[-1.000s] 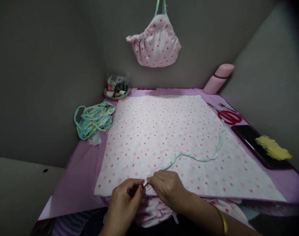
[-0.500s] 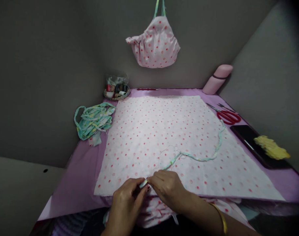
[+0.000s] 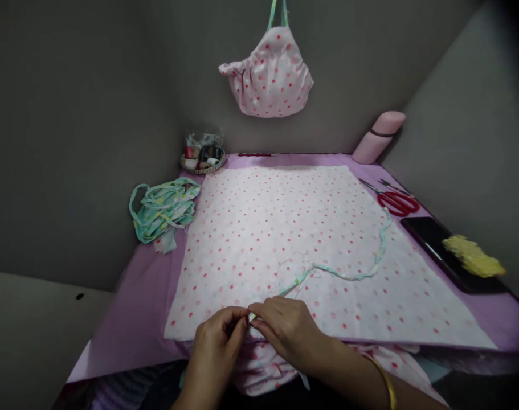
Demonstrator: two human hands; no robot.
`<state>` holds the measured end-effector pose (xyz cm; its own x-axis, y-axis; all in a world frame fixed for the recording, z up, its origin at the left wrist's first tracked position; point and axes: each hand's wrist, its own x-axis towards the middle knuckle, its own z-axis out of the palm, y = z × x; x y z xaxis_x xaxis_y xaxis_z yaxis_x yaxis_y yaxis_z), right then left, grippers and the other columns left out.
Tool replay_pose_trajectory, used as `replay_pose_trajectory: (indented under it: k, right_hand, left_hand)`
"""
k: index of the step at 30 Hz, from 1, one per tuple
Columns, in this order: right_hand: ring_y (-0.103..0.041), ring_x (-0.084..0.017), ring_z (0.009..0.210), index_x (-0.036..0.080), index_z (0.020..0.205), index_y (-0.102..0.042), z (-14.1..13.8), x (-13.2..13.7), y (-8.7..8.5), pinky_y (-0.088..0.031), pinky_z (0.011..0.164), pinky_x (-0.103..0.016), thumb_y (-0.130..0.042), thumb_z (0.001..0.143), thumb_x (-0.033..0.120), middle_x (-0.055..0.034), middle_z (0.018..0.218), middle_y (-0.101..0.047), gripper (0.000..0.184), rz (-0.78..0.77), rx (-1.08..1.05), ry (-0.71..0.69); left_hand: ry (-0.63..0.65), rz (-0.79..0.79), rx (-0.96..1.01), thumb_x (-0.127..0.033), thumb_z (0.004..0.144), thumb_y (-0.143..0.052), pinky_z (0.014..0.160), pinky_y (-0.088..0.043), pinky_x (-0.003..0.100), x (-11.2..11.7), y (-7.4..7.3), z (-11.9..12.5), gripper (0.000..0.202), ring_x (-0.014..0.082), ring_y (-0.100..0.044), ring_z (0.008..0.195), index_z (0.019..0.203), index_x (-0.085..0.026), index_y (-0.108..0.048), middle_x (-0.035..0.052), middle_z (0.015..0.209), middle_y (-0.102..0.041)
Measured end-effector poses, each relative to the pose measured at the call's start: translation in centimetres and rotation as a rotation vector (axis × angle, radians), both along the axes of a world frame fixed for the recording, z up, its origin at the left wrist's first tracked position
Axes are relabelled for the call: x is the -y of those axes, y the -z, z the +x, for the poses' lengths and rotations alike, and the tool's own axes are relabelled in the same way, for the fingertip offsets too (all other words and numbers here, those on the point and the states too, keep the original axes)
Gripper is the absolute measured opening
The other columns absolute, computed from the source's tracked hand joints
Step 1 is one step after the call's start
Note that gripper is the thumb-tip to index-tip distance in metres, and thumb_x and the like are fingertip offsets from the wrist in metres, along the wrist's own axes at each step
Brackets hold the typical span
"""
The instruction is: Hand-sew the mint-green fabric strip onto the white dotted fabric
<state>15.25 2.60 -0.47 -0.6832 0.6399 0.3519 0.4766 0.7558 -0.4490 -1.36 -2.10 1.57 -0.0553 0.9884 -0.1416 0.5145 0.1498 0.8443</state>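
Near the table's front edge, my left hand and my right hand meet, fingertips pinched. Between them is a short bit of a narrow mint-green fabric strip, which runs from my right hand in a curve across the cloth. Loose thread curls beside the strip. Beneath lies a white cloth with red dots. More dotted fabric is bunched in the lap below my hands. Whether a needle is in my fingers cannot be made out.
At left sit a heap of mint-green strips and a basket of thread spools. On the right are red-handled scissors, a phone with a yellow scrunched piece, and a pink bottle. A dotted fabric piece hangs at the back.
My left hand's fingertips have shifted slightly left and up, and my right fingers have moved a little left along the strip. The other things lie as before.
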Motion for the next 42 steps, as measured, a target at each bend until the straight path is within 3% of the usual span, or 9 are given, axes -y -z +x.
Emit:
replay_pose_trajectory:
  k: [3,6,11,16,19,25,36,42]
  right_hand:
    - [-0.058,-0.017,0.068,0.017,0.096,-0.059,-0.2,0.1,0.0,-0.040,0.061,-0.027,-0.038,0.095,0.025,-0.0044,0.075,-0.063,0.023,-0.034,0.010,0.016]
    - [-0.057,-0.016,0.066,0.018,0.089,-0.060,-0.3,0.0,0.1,-0.039,0.059,-0.026,-0.037,0.096,0.025,-0.0037,0.073,-0.063,0.025,-0.032,0.013,0.017]
    - [-0.057,-0.017,0.065,0.018,0.088,-0.060,-0.3,0.0,0.3,-0.039,0.059,-0.027,-0.039,0.095,0.024,-0.0034,0.073,-0.063,0.024,-0.014,0.003,0.015]
    - [-0.058,-0.017,0.068,0.018,0.089,-0.061,-0.3,0.0,0.2,-0.039,0.060,-0.027,-0.045,0.090,0.021,-0.0032,0.076,-0.065,0.016,-0.076,0.028,0.025]
    - [-0.058,-0.017,0.065,0.018,0.080,-0.061,-0.4,0.0,0.3,-0.038,0.058,-0.027,-0.044,0.090,0.018,-0.0025,0.071,-0.064,0.020,-0.054,0.018,0.027]
    - [-0.058,-0.017,0.066,0.018,0.083,-0.061,-0.3,0.0,0.6,-0.039,0.059,-0.027,-0.042,0.091,0.019,-0.0028,0.072,-0.064,0.021,-0.058,-0.017,0.018]
    - [-0.057,-0.016,0.066,0.017,0.082,-0.061,-0.4,0.0,0.4,-0.040,0.060,-0.027,-0.038,0.093,0.020,-0.0036,0.071,-0.063,0.025,-0.084,-0.064,0.015]
    - [-0.057,-0.016,0.066,0.017,0.082,-0.061,-0.4,0.1,0.6,-0.039,0.061,-0.027,-0.038,0.093,0.020,-0.0039,0.071,-0.063,0.025,-0.080,-0.052,0.021]
  left_hand:
    - [0.004,-0.027,0.061,-0.022,0.084,-0.049,0.061,-0.051,0.022,0.0,0.4,-0.1,0.017,0.0151,-0.066,0.067,0.084,-0.020,-0.066,0.0004,0.077,-0.072]
    - [-0.003,-0.018,0.097,-0.023,0.084,-0.050,0.067,-0.053,0.025,0.2,0.7,-0.1,0.016,0.0165,-0.068,0.076,0.092,-0.020,-0.064,0.0022,0.084,-0.073]
    - [0.016,0.044,-0.011,-0.021,0.084,-0.050,0.083,-0.053,0.032,0.5,0.5,-0.2,0.026,0.0180,-0.067,0.092,0.106,-0.021,-0.062,0.0043,0.102,-0.072]
    - [0.056,0.074,-0.103,-0.019,0.084,-0.048,0.083,-0.053,0.032,0.6,-0.2,-0.5,0.027,0.0179,-0.067,0.094,0.106,-0.021,-0.063,0.0042,0.104,-0.072]
    - [0.097,0.082,-0.168,-0.017,0.084,-0.047,0.078,-0.053,0.030,0.5,-0.6,-0.6,0.026,0.0177,-0.068,0.088,0.101,-0.021,-0.066,0.0042,0.097,-0.073]
    - [0.121,0.040,-0.264,-0.014,0.083,-0.046,0.069,-0.052,0.027,0.2,-1.2,-0.4,0.023,0.0181,-0.068,0.075,0.087,-0.021,-0.068,0.0040,0.083,-0.073]
    - [0.169,0.040,-0.250,-0.013,0.085,-0.044,0.070,-0.050,0.028,0.7,-1.8,-0.2,0.021,0.0181,-0.066,0.078,0.093,-0.019,-0.063,0.0050,0.085,-0.069]
    - [0.194,0.054,-0.339,-0.017,0.085,-0.050,0.067,-0.051,0.032,0.9,-1.3,0.1,0.014,0.0210,-0.066,0.076,0.092,-0.018,-0.062,0.0060,0.083,-0.068]
